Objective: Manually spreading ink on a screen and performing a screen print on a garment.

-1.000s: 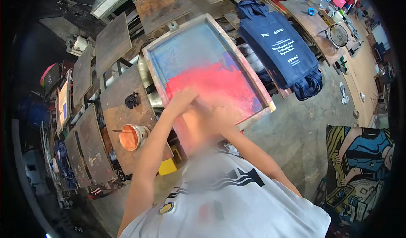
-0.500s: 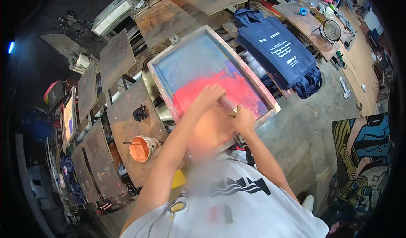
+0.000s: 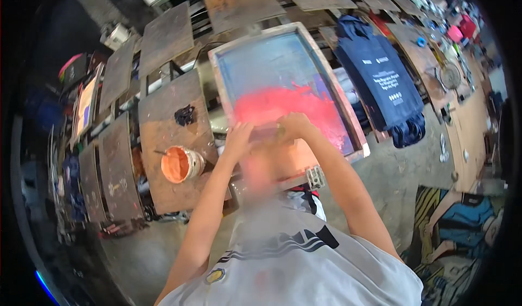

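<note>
Both my hands are closed on the handle of a squeegee (image 3: 265, 133), which lies crosswise over a screen-printing frame. My left hand (image 3: 237, 141) grips its left end near the frame's left side, and my right hand (image 3: 296, 126) wraps its right end. The wooden screen frame (image 3: 341, 97) encloses a blue mesh (image 3: 266, 61). Pink ink (image 3: 288, 104) is smeared across the mesh just beyond the squeegee. Orange colour (image 3: 302, 158) covers the nearer part. A blurred patch hides the squeegee's lower edge, and a metal hinge clamp (image 3: 315, 177) sits at the frame's near side.
Left of the frame, a bucket of orange ink (image 3: 182, 163) and a crumpled black cloth (image 3: 185, 115) rest on a stained board (image 3: 157, 110). Printed navy tote bags (image 3: 380, 77) are stacked at the right. A fan (image 3: 448, 76) stands farther right. More boards line the back.
The squeegee has shifted left and turned from slanting to nearly level. My left hand has come left and nearer, while my right hand has moved left and farther away. The view has also turned.
</note>
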The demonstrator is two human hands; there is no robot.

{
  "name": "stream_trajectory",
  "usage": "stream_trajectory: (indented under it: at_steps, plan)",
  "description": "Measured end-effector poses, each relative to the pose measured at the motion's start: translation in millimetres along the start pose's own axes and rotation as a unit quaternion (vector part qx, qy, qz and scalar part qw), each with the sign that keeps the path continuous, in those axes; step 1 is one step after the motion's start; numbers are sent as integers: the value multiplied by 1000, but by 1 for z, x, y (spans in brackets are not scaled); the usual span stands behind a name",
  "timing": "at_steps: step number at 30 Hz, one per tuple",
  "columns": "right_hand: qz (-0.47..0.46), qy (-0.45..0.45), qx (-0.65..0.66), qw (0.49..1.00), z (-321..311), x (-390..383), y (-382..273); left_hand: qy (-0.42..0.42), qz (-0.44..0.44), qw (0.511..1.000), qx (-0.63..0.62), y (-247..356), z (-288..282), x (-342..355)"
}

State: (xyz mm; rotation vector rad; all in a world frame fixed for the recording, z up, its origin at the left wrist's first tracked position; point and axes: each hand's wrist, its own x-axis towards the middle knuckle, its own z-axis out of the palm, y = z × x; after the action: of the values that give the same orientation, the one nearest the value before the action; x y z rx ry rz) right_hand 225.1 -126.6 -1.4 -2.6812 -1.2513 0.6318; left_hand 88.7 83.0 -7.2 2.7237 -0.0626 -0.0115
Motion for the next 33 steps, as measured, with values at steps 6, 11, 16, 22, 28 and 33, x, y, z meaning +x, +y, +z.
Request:
stream_trajectory:
  at_steps: [6,11,16,22,28,33]
  plan:
    - [-128,-37,-41,990,0,11,-4,67,-93,993,10,18,10,-41]
    - [-119,-6,-7,993,-6,22,12,81,-65,994,16,16,4,-20]
    - [-73,-38,-21,996,-17,41,12,105,-53,993,13,12,1,-6]
    - [-117,-2,-15,993,2,9,2,67,-61,996,5,25,8,-39]
    - [-85,13,-33,996,-9,-39,-20,67,-54,996,33,42,7,-55]
    - [-55,-48,-44,996,5,-77,-33,14,-15,1000,-13,64,2,-85]
